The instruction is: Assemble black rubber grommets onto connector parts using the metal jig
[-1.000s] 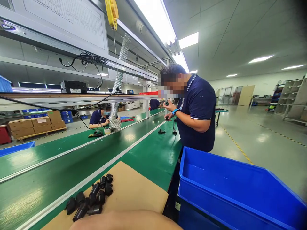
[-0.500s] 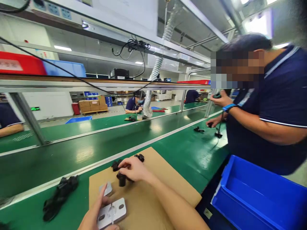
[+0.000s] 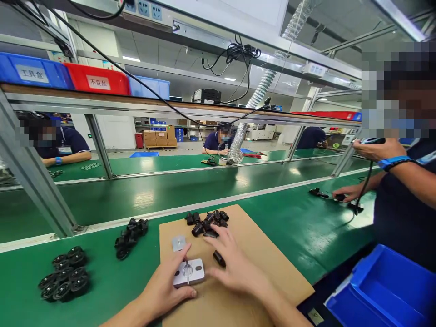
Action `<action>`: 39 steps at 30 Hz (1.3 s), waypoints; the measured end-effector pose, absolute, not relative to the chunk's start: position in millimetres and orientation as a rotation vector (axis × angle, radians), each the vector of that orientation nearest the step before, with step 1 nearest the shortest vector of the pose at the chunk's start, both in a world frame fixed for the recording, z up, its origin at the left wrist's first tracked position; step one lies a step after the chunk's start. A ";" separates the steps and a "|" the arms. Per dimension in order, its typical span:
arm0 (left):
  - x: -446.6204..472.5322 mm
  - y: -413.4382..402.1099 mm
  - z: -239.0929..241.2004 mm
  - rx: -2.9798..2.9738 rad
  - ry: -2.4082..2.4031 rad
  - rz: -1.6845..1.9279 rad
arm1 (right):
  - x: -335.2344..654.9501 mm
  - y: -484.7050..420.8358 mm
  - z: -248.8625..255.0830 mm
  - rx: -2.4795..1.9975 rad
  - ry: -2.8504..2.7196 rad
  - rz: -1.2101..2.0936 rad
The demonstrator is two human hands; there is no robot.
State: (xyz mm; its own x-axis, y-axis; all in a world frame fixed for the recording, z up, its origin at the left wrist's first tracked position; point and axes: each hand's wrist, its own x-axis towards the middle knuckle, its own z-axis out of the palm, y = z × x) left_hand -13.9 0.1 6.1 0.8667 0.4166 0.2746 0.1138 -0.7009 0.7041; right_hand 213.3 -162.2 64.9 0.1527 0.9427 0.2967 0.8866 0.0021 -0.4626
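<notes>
My left hand point(image 3: 166, 281) grips a silver metal block point(image 3: 195, 269) by its left side, thumb at the near edge and fingers at the far edge. The block has dark oval holes and a round recess in the middle. Just behind it a smaller square metal plate point(image 3: 179, 243) lies on a cardboard sheet point(image 3: 265, 263). To the right, my right hand point(image 3: 236, 263) is open with fingers spread. A black cylindrical part point(image 3: 219, 259) sits between its thumb and fingers, without a visible grip. Its fingertips reach toward a cluster of black fittings point(image 3: 196, 229).
On the green bench at left are a pile of round black parts point(image 3: 64, 277) and a row of black pieces point(image 3: 131, 236). A blue bin point(image 3: 391, 281) stands at the lower right. A co-worker point(image 3: 405, 195) handles black parts at right. Metal posts point(image 3: 41, 172) support the shelf.
My view has swung left. My right hand, earlier closed on a black part near the cluster, has opened and come closer to the block. My left hand still holds the block.
</notes>
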 end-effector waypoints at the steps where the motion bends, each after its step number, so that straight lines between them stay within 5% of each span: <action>1: -13.2 0.6 4.6 2.320 0.376 0.539 | 211.2 -169.9 51.8 -2.011 -1.705 0.095; 6: -9.9 1.2 1.3 2.340 0.358 0.498 | 251.3 -151.7 11.1 -2.353 -1.398 0.123; 21: 13.7 32.1 -58.9 2.449 0.242 0.506 | 294.8 78.4 31.1 -2.025 -1.437 -0.284; 28: 19.4 37.9 -68.2 2.500 0.188 0.590 | 252.6 93.1 20.8 -1.730 -2.101 -0.415; 34: 13.3 32.2 -49.0 2.517 0.160 0.554 | 315.8 93.0 29.2 -2.157 -1.503 -0.540; 39: 4.5 20.6 -17.5 2.537 0.230 0.466 | 412.9 -4.5 35.9 -2.424 -0.971 -0.493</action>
State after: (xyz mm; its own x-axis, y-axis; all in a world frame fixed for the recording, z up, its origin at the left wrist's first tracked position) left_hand 4.5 20.6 -17.5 0.9256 0.2552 0.2797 0.0668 -0.8372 0.5429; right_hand 412.9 -4.5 35.9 0.6834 0.5419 0.4891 0.7146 -0.6336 -0.2965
